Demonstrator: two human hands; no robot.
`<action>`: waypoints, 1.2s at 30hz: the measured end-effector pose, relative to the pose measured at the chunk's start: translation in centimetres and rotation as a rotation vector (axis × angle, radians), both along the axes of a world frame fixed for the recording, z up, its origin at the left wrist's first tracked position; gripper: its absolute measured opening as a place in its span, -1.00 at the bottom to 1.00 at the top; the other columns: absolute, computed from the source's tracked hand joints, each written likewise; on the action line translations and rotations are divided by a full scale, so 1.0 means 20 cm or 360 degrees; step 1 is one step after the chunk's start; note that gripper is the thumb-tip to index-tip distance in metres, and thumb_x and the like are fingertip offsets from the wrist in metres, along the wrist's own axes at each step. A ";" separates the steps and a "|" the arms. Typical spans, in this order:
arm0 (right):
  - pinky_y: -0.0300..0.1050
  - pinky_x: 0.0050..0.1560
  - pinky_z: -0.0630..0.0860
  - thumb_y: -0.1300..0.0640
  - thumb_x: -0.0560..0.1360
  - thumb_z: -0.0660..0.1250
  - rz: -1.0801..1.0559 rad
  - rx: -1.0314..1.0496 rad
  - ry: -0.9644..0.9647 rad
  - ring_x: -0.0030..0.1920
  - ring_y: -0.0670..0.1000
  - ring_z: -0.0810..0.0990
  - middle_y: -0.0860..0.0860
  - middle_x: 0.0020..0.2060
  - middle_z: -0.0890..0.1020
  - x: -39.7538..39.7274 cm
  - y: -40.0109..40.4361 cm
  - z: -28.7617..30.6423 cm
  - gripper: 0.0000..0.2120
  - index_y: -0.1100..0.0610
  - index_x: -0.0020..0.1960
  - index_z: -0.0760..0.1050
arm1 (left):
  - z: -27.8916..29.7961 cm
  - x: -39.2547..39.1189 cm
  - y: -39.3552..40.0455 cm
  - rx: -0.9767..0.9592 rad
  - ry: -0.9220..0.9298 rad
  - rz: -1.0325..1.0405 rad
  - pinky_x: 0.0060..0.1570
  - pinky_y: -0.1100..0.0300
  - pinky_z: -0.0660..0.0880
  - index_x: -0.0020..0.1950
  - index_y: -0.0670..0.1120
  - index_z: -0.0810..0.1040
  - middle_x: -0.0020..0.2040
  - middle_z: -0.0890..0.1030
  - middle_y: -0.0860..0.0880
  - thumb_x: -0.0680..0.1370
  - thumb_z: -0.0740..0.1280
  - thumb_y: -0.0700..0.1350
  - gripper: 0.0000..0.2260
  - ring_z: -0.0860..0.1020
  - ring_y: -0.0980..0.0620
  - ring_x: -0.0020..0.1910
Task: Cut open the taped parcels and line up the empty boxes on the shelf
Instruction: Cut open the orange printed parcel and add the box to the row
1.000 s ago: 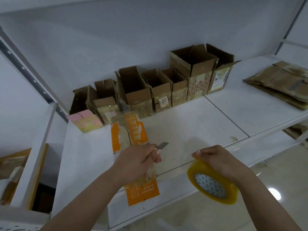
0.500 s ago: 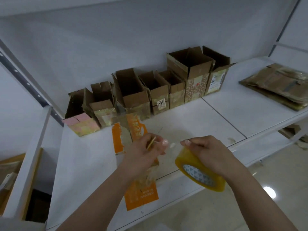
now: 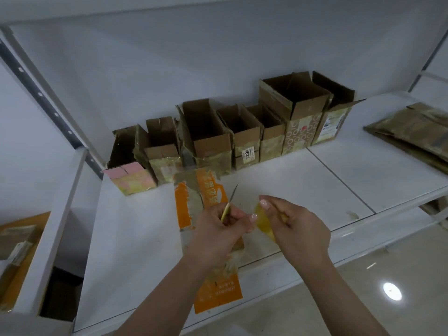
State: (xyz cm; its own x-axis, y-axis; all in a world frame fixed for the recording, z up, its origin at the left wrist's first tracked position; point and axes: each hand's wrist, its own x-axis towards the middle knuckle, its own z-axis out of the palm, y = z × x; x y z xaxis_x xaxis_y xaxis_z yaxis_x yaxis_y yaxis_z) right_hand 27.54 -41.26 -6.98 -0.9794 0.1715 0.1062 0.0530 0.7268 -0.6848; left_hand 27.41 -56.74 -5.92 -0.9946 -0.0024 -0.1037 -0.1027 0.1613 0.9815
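Over the white shelf, my left hand grips a yellow utility knife whose blade points up and away. My right hand holds a yellow roll of clear tape, mostly hidden behind its fingers, right beside the left hand. A flattened orange-and-white box lies on the shelf under both hands and reaches past the front edge. Several opened, empty cardboard boxes stand in a row along the back wall.
A stack of flattened brown cardboard lies at the right end of the shelf. A slotted metal upright rises on the left. Lower left, another shelf bay holds cardboard. A glossy floor shows below the front edge.
My right hand carried the tape roll up and left until it met my left hand. The knife turned from pointing right to pointing upward. The camera moved nearer to the shelf.
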 end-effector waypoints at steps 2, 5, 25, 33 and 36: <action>-0.13 -0.06 0.52 -0.26 0.56 0.16 -0.0039 -0.0018 0.0070 0.00 -0.09 0.64 -0.22 -0.06 0.70 -0.01 -0.04 -0.02 -0.73 -0.31 0.16 0.57 | -0.02 0.00 -0.02 0.0021 0.0006 0.0008 -0.33 0.19 0.51 -0.27 -0.17 0.61 -0.31 0.64 -0.18 0.43 0.52 -0.13 -0.83 0.56 -0.05 -0.35; -0.13 -0.12 0.48 -0.21 0.58 0.17 -0.0054 -0.0065 0.0075 -0.10 -0.04 0.63 -0.17 -0.28 0.62 -0.02 -0.06 -0.04 -0.70 -0.28 0.27 0.52 | -0.03 0.02 -0.04 0.0091 -0.0006 0.0014 -0.40 0.24 0.48 -0.25 -0.20 0.62 -0.33 0.61 -0.18 0.41 0.54 -0.16 -0.85 0.51 -0.01 -0.40; 0.19 0.17 0.42 -0.01 0.48 0.36 -0.0166 0.0510 0.0415 0.04 0.28 0.61 0.19 -0.04 0.68 -0.29 0.21 -0.43 -0.59 0.18 0.25 0.55 | -0.05 0.00 -0.17 0.0678 -0.0080 0.0332 -0.57 0.33 0.15 0.00 -0.20 0.66 -0.14 0.70 -0.17 0.65 0.18 -0.08 -0.69 0.19 0.13 -0.58; -0.14 0.04 0.56 -0.14 0.50 0.30 0.0785 -0.0156 0.0564 0.05 -0.08 0.55 -0.08 0.07 0.56 -0.08 -0.23 -0.30 -0.74 -0.04 0.00 0.68 | -0.01 0.00 -0.24 0.0845 -0.0058 0.0206 -0.58 0.36 0.20 0.08 -0.21 0.62 -0.25 0.56 -0.09 0.62 0.18 -0.05 -0.70 0.23 0.13 -0.58; -0.07 0.00 0.59 -0.12 0.51 0.29 0.0701 -0.0218 0.0540 0.03 -0.14 0.56 -0.09 0.06 0.54 -0.07 -0.24 -0.35 -0.74 -0.04 0.05 0.67 | 0.05 0.01 -0.43 0.0538 0.0061 0.0391 -0.50 0.33 0.20 0.14 -0.11 0.58 -0.26 0.52 0.01 0.64 0.17 -0.05 -0.76 0.27 0.13 -0.50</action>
State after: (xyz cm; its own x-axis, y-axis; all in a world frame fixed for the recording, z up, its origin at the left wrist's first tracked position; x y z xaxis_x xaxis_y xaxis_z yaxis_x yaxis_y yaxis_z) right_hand 26.23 -46.15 -13.91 -0.8766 -0.2106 0.4328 -0.4740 0.5340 -0.7001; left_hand 27.53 -65.40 -4.87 -0.9718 -0.2123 -0.1022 -0.0603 -0.1954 0.9789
